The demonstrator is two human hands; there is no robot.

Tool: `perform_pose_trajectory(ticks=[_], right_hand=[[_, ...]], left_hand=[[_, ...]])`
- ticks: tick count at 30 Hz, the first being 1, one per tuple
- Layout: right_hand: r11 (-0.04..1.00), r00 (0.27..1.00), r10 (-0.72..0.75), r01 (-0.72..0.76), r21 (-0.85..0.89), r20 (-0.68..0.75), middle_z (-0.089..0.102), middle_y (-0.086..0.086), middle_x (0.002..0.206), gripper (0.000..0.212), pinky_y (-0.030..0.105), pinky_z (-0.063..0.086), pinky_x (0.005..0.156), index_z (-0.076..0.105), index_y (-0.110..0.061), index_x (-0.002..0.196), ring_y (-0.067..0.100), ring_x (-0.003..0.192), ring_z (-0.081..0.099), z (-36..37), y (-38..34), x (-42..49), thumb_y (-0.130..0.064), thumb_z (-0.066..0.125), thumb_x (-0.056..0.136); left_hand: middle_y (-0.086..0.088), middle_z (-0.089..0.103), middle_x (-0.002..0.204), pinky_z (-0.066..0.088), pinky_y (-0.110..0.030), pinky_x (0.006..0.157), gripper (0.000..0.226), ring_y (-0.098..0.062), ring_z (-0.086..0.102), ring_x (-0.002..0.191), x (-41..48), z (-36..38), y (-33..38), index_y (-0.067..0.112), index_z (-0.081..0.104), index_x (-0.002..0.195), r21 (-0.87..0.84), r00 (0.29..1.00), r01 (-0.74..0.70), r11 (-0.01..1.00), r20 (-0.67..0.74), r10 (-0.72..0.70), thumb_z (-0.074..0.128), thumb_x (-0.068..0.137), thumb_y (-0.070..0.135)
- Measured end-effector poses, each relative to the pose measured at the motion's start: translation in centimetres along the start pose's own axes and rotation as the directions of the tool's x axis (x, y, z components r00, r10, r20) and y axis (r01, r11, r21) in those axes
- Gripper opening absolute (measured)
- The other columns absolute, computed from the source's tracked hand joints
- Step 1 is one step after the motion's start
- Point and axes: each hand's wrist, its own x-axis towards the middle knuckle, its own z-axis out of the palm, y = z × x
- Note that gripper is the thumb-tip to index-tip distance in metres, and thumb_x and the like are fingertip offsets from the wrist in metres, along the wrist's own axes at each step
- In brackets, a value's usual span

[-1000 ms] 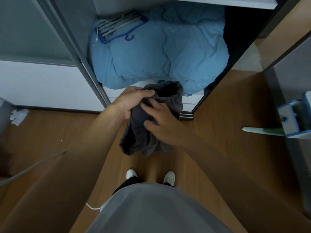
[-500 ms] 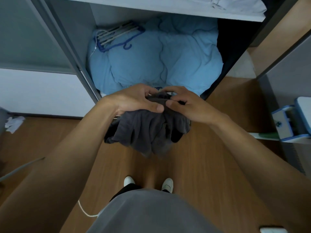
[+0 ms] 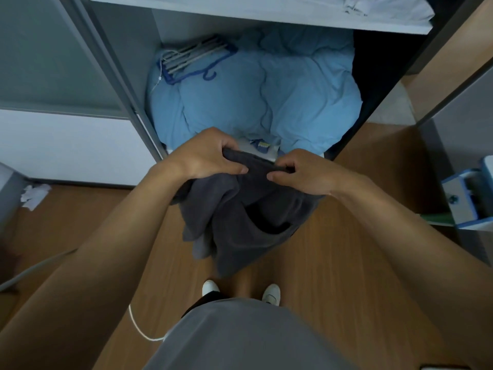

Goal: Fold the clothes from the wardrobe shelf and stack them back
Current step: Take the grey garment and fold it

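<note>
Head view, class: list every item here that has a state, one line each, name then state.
Dark grey garment: unfolded, hanging from both hands.
Left hand: grip shut on its top edge.
Right hand: grip shut on the same edge.
Blue duvet: bunched in the wardrobe bottom.
Hangers: lying on the duvet.
White clothes: on the shelf above.

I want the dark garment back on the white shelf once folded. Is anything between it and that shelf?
Nothing visible blocks it. The left hand and right hand hold the dark garment below the open-fronted white shelf; white clothes fill the shelf's right end.
</note>
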Motion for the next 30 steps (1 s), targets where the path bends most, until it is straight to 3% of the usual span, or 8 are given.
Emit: perform_pose_trajectory(ticks=[3,6,10,14,18,23,25,30], right_hand=[[0.988,0.978,-0.073,0.044,-0.15,-0.197,0.045,-0.003,0.066,0.033,0.033,0.032,0.062,0.041,-0.018,0.066,0.014,0.064,0.041,0.8,-1.8,0.9,-0.023,0.064,0.09],[0.971,0.978,-0.057,0.008,-0.238,-0.201,0.045,-0.004,0.074,0.02,0.034,0.034,0.063,0.041,-0.018,0.082,0.015,0.069,0.043,1.5,-2.6,1.3,-0.017,0.061,0.084],[0.953,0.979,0.046,-0.102,-0.285,-0.196,0.048,0.005,0.08,0.026,0.035,0.035,0.059,0.038,-0.014,0.098,0.025,0.077,0.049,3.6,-1.6,1.0,-0.019,0.059,0.085],[0.997,0.938,-0.009,-0.018,-0.075,-0.346,0.054,0.015,0.08,0.023,0.047,0.045,0.066,0.039,-0.014,0.095,0.032,0.071,0.053,5.4,-1.0,0.6,-0.008,0.056,0.082],[0.968,0.896,-0.15,0.218,0.121,-0.418,0.054,0.007,0.085,0.022,0.039,0.042,0.067,0.049,-0.011,0.093,0.023,0.073,0.049,5.2,-1.2,0.4,0.004,0.052,0.078],[0.965,0.85,-0.124,0.224,0.139,-0.512,0.056,0.006,0.096,0.018,0.026,0.039,0.075,0.066,-0.006,0.092,0.016,0.084,0.052,6.8,-1.5,0.0,0.004,0.052,0.087],[0.972,0.874,-0.012,0.124,0.2,-0.485,0.055,0.003,0.098,0.011,0.029,0.042,0.077,0.067,-0.012,0.1,0.015,0.086,0.053,7.8,-1.6,-0.2,-0.017,0.058,0.094],[0.996,0.904,0.087,-0.078,0.04,-0.419,0.047,0.0,0.126,0.076,0.042,0.051,0.092,0.055,-0.023,0.122,0.02,0.111,0.053,9.7,-1.9,-0.6,-0.08,0.057,0.072]], left_hand=[[0.004,0.058,0.066,0.04,-0.029,0.057,0.026,-0.014,0.055,0.065,0.6,0.6,-0.8,0.023,0.059,0.063,0.164,0.988,0.109,0.98,-0.123,-0.089,0.074,0.082,0.034],[0.0,0.059,0.074,0.039,-0.032,0.064,0.024,-0.024,0.058,0.078,1.0,0.9,-1.6,0.019,0.056,0.067,0.232,0.98,0.183,0.955,-0.124,-0.158,0.063,0.089,0.025],[-0.007,0.07,0.087,0.048,-0.029,0.074,0.016,-0.018,0.063,0.085,1.3,0.7,-2.0,0.01,0.072,0.09,-0.206,0.935,0.209,0.956,-0.244,-0.257,0.059,0.085,0.003],[-0.009,0.071,0.087,0.054,-0.024,0.072,0.026,-0.014,0.064,0.078,1.5,1.0,-1.3,0.012,0.073,0.094,-0.454,0.896,0.153,0.878,-0.311,-0.317,0.054,0.085,-0.005],[-0.008,0.066,0.076,0.054,-0.021,0.056,0.032,-0.016,0.065,0.065,2.0,0.6,-0.2,0.009,0.067,0.095,-0.81,0.806,0.127,0.572,-0.253,-0.536,0.043,0.09,-0.011],[-0.009,0.063,0.069,0.056,-0.031,0.057,0.028,-0.024,0.064,0.062,2.4,1.1,2.0,0.01,0.057,0.079,-0.993,0.781,0.095,-0.069,0.117,-0.614,0.039,0.099,0.002],[-0.009,0.063,0.067,0.056,-0.031,0.056,0.027,-0.025,0.063,0.061,2.6,1.4,2.8,0.008,0.056,0.078,-0.986,0.772,0.078,-0.145,0.152,-0.617,0.04,0.099,0.003],[-0.008,0.059,0.064,0.053,-0.029,0.042,0.027,-0.024,0.06,0.052,3.1,1.5,4.2,0.006,0.054,0.078,-0.981,0.753,0.03,-0.194,0.149,-0.641,0.039,0.099,0.001]])
